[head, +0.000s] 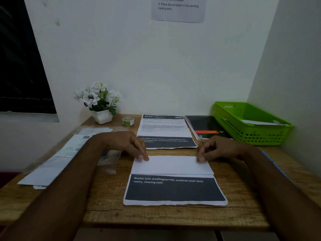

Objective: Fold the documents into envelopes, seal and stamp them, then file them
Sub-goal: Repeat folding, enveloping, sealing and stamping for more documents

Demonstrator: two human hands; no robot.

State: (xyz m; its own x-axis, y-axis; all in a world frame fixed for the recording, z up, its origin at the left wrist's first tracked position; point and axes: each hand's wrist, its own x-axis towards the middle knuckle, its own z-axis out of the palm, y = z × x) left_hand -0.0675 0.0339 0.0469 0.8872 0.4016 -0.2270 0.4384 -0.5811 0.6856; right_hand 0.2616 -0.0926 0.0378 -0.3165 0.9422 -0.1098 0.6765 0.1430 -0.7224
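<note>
- Pressing on a printed sheet (173, 190), both hands sit at the far corners of its turned-over top part. The sheet lies flat on the wooden bench (107, 197), straight in front of the person.
- Its upper part is folded toward the person and shows a blank white back. The flap's edge stops just above a dark band of white words that begins "Monitor (with dust/fingerprints)".
- The left hand (128, 145) has its grip apart: the forefinger is stretched out, its tip pushing on the flap's far left corner.
- The right hand (220, 148) has bent fingers whose tips meet the flap's far right corner. Whether that grip pinches the paper or only pushes on it cannot be told.
- A second sheet (165, 131) lies flat just beyond the first, apart from it.
- Envelopes (57, 159) lie in an overlapping spread on the left side of the bench, partly under the left forearm.
- A roll of stickers (128, 121) stands near the wall, between a flower pot (102, 117) and the second sheet.
- Dark booklets (205, 126) lie right of the second sheet, beside a green basket (251, 134) in the far right corner. A white paper (264, 122) lies in the basket.
- A notice (178, 7) hangs on the wall above.
</note>
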